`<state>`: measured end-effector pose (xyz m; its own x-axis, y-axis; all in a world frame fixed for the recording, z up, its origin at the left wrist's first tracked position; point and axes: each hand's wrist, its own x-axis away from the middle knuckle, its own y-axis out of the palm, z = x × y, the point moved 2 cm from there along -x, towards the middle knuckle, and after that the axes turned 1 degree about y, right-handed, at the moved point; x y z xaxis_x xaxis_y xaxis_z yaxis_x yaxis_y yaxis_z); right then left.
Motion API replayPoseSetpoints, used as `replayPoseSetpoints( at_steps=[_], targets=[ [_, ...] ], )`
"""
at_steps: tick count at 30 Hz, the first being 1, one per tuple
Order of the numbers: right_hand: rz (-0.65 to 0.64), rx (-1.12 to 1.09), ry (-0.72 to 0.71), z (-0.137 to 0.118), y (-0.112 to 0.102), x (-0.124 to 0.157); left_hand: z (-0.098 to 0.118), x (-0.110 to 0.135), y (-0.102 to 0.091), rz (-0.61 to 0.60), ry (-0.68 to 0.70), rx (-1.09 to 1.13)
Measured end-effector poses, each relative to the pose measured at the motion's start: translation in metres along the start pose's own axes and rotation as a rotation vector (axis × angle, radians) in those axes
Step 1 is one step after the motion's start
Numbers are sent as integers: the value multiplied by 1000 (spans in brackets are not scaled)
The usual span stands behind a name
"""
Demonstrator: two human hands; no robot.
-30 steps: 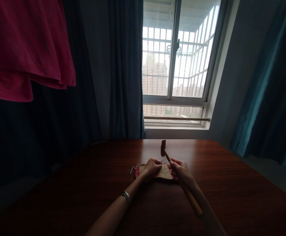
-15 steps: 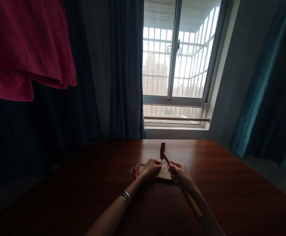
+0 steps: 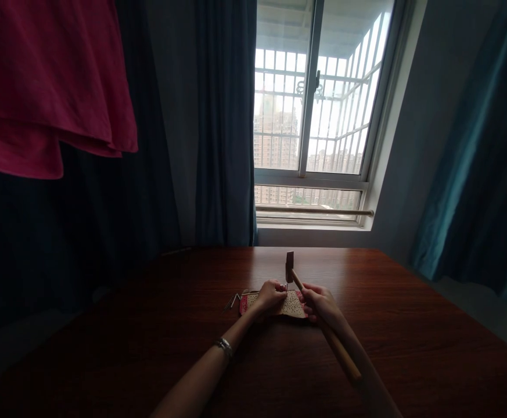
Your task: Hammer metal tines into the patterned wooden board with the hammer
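Note:
My right hand [image 3: 322,303] is wrapped round the wooden handle of a hammer [image 3: 340,352]. The dark hammer head is raised just over my left fingertips. My left hand [image 3: 272,295] pinches a thin, upright metal pin [image 3: 287,287], possibly a nail or punch, under that head. Whether head and pin touch, I cannot tell. Beneath both hands lies a flat tan piece [image 3: 294,305] covered in dark dots or holes, with red patterned ends. Its material is unclear, and my left hand covers part of it. A few slim metal rods [image 3: 234,299] lie beside its left end.
The brown wooden table [image 3: 410,337] reaches to a wall with a barred window [image 3: 308,116]. Dark blue curtains [image 3: 225,128] hang on both sides. A pink cloth [image 3: 53,87] hangs at the upper left.
Both hands keep nearly the same place and grip. The whole view has shifted very slightly; the hammer head stays raised above the pin.

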<state>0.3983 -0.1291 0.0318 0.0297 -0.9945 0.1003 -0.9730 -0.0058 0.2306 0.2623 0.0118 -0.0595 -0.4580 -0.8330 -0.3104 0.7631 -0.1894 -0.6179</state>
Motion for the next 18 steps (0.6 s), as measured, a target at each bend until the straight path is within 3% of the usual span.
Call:
replayPoseSetpoints(
  at_steps=[18],
  targets=[
    [24,-15,11,3,0,1,0,1,-1,-16,-12,24]
  ],
)
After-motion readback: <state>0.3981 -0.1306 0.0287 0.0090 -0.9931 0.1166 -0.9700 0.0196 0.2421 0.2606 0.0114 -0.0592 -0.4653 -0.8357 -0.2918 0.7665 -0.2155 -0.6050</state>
